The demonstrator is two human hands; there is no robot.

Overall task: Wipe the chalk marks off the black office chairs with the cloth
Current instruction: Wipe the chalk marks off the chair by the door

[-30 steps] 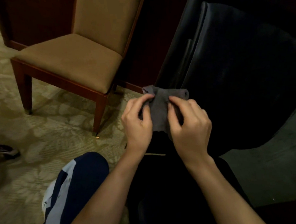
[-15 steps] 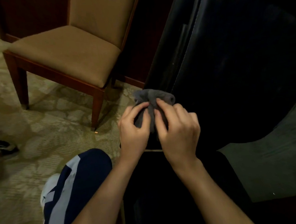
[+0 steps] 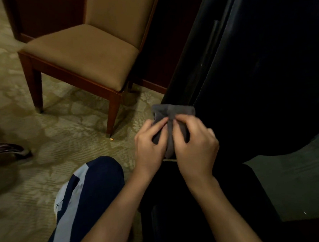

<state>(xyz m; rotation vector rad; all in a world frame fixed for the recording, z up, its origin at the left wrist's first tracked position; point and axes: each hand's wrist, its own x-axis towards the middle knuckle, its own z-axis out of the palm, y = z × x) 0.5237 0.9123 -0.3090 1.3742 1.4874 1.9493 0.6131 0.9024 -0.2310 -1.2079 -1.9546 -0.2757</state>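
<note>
Both hands up front, centre frame, working the grey cloth (image 3: 173, 120) between them: left hand (image 3: 149, 143) pinches its left side w/ curled fingers, right hand (image 3: 194, 146) pinches the right side, thumbs nearly meeting in the middle. Cloth is bunched, top fold spread sideways, rest hanging down betw. the palms. It sits just at the lower left edge of the black office chair (image 3: 264, 77), touching or a hair off, can't tell which. Chair surface lies up and to the right of the hands; its stitched edge runs long from lower left, right by the cloth, up toward top right. So the right hand is the nearer one to the black panel, left hand sits on the carpet (image 3: 71, 126) side. No chalk marks I can make out, too dark on that leather. Looks like cloth prep, folding for a wipe, wiping itself not yet underway by my read. Next stroke prob. goes up-right along that edge. Room: plenty of open black surface to the right and above; to the left a tan wooden chair (image 3: 87, 56) stands near, its front leg well clear of the hands. Person's knee in navy trousers (image 3: 88, 190) below left, out of the way.
</note>
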